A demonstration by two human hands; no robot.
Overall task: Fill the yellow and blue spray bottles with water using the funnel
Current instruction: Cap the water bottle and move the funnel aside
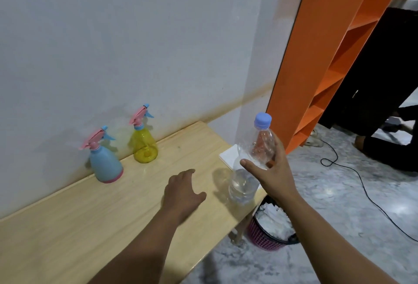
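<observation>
Spray bottles, blue and yellow, stand capped at ten o'clock on the tabletop. Right hand grasps a capped water bottle; left hand hovers, fingers relaxed. No funnel visible: pouring without one would likely spill.

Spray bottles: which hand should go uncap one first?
Left. The left hand is open, empty and nearest the blue sprayer; the right hand grips the water bottle.
</observation>
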